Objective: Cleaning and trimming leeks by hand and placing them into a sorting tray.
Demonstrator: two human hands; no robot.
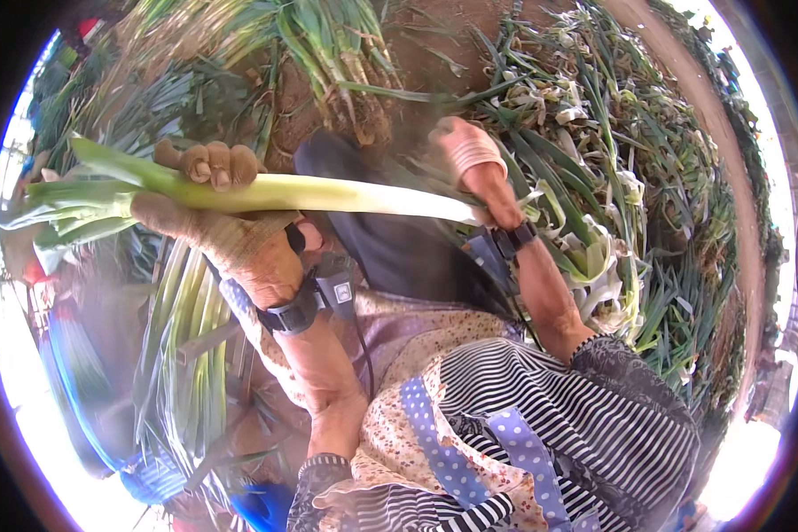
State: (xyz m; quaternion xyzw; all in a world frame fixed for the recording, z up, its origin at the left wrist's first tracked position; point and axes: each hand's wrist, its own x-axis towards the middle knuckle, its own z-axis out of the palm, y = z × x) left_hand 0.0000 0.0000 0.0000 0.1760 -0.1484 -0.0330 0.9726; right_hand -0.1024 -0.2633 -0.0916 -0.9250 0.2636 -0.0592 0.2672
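Note:
A long leek (337, 194) lies almost level across my lap, green leaves to the left and clean white shank to the right. My left hand (217, 199), in a dirty tan glove, is closed around its green part, with the fingers over the top and the thumb below. Just above and beyond the white end is my right hand (470, 151), also gloved, with a pale band about it. Motion smears its fingers, so whether it holds anything is unclear. The root end of the leek is partly hidden near my right wrist.
Unpeeled leeks with soil on their roots (355, 106) lie ahead of me. A large heap of stripped leaves and peelings (603, 177) covers the right side. Several pale leeks (182, 328) rest at my left, near a blue object (262, 505).

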